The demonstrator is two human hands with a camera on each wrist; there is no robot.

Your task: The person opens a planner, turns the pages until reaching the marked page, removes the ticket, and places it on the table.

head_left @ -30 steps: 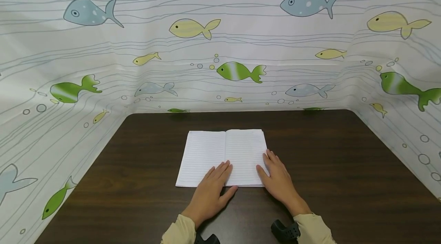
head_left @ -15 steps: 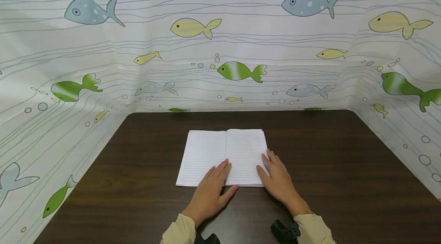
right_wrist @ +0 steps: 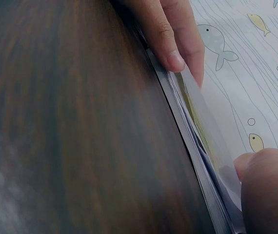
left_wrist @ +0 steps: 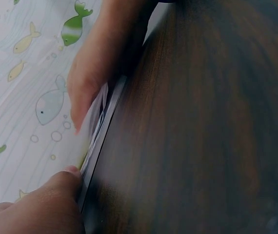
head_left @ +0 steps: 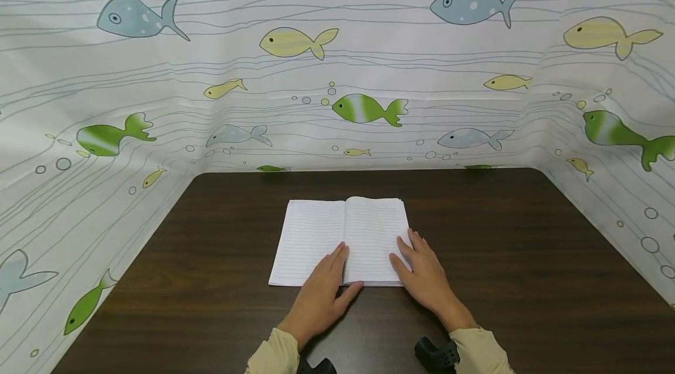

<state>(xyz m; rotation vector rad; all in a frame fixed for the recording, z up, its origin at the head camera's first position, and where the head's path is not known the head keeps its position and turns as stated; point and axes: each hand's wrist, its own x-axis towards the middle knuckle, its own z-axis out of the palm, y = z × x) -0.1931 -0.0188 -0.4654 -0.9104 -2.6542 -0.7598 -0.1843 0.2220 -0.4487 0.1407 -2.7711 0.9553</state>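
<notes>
An open notebook [head_left: 319, 227] with blank lined pages lies flat on the dark table, its page edges seen low and side-on in both wrist views. My left hand [head_left: 321, 295] lies with straight fingers along the lower part of the centre fold, the thumb spread out at the bottom edge. Over the lower right edge rests my right hand [head_left: 424, 271], fingers extended, thumb on the right page. In the right wrist view the notebook [right_wrist: 197, 131] shows several loose page edges, the top one slightly raised.
Dark wood-grain table [head_left: 527, 257] surrounds the notebook. White cloth printed with fish [head_left: 369, 108] hangs behind and along both sides. A black wrist device [head_left: 437, 354] sits at the right sleeve, another [head_left: 316, 367] at the left.
My left fingers have slid slightly left and up along the fold and drawn closer together. The right thumb and index finger have shifted slightly left on the page.
</notes>
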